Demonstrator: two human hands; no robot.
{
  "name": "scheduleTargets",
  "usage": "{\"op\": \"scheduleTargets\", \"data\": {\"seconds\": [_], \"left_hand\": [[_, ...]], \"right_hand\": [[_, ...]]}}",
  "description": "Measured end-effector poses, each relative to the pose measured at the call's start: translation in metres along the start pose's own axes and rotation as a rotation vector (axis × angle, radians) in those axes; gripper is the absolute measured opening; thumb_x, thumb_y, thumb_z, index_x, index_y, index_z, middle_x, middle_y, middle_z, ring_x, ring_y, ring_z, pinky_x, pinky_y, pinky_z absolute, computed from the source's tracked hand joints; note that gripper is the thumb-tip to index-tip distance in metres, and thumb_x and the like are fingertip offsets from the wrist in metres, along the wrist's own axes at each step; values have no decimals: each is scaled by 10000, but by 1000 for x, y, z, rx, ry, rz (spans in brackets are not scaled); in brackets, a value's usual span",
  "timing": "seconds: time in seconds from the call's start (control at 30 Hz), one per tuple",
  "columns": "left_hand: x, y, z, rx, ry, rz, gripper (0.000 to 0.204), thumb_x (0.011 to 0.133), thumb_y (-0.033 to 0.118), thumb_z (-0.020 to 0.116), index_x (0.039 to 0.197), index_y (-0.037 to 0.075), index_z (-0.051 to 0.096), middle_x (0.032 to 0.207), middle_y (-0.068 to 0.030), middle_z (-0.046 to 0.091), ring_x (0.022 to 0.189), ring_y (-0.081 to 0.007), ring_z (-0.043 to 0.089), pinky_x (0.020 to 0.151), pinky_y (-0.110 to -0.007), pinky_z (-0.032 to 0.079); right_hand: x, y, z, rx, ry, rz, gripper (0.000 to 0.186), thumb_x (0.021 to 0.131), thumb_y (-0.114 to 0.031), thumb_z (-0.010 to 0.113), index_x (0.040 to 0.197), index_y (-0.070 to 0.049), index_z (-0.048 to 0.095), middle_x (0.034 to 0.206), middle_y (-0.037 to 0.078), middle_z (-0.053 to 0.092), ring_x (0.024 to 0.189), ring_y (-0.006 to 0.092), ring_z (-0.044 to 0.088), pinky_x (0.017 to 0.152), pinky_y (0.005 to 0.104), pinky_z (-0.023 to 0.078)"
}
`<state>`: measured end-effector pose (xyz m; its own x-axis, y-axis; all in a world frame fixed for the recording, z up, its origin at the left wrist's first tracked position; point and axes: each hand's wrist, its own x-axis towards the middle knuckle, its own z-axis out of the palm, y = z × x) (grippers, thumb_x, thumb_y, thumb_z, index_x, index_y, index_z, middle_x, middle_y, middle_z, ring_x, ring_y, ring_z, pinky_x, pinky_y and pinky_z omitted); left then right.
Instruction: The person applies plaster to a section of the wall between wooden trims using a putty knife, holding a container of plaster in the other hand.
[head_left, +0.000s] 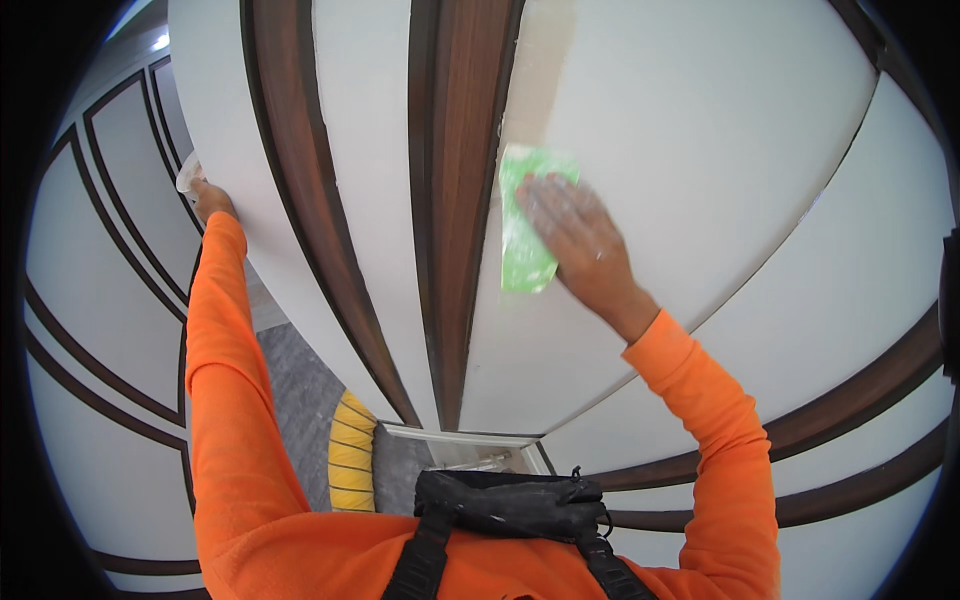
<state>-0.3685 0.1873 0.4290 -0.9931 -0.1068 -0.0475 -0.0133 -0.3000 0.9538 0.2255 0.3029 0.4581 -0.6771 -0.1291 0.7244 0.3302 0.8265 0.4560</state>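
Against the white wall panel (680,130), my right hand (580,225) presses a flat green pad (530,265) smeared with white. Whether it is a sponge or a sanding sheet is hard to tell. White dust or paste coats my fingers and knuckles, which are slightly blurred. A beige streak (545,80) runs up the panel above the pad, alongside a dark brown wood strip (465,190). Far to the left, my left hand (213,200) is closed around a pale white object (188,172) at the panel's outer edge; its kind is unclear.
Another brown strip (300,140) runs down the panel to the left. White walls with dark trim (110,240) stand beyond my left arm. Below lie a grey floor (300,375) and a yellow ribbed duct (350,455). A black pouch (505,505) hangs at my chest on straps.
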Motion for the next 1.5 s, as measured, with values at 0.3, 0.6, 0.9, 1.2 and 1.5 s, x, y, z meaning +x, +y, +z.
{"op": "scheduleTargets", "data": {"seconds": [0.3,0.6,0.9,1.2,1.5], "left_hand": [[-12,4,8,76,41,-9,898,968,645,377,1377,-138,541,1364,-267,628,1253,-385,618,1090,-413,459],[-22,11,-2,-29,-14,-19,871,974,616,385,1392,-135,525,1393,-263,609,1252,-389,617,1097,-412,454],[-28,14,3,45,-1,-11,885,977,633,379,1397,-132,526,1402,-264,603,1266,-380,612,1107,-397,442],[-38,20,-9,34,1,-27,887,975,631,370,1390,-136,530,1387,-265,612,1266,-376,614,1090,-401,457],[-54,24,1,-10,-14,-51,866,978,624,391,1408,-115,523,1399,-257,608,1261,-377,619,1092,-416,463]], "right_hand": [[-100,-48,57,186,-297,24,539,923,-29,526,1462,-20,531,1514,129,533,1432,313,485,1124,474,452],[13,10,-17,18,68,99,628,810,84,601,1416,-80,602,1426,100,615,1355,303,552,1118,460,455],[-99,-43,40,256,-446,-7,469,915,15,538,1365,-72,634,1357,82,648,1318,290,583,1106,449,487],[0,11,-14,14,-53,-6,536,845,54,605,1362,-86,631,1397,68,635,1340,291,566,1107,444,481],[-77,-19,18,190,-333,-108,481,905,-19,588,1381,-86,621,1402,96,632,1342,253,575,1112,439,491]]}}
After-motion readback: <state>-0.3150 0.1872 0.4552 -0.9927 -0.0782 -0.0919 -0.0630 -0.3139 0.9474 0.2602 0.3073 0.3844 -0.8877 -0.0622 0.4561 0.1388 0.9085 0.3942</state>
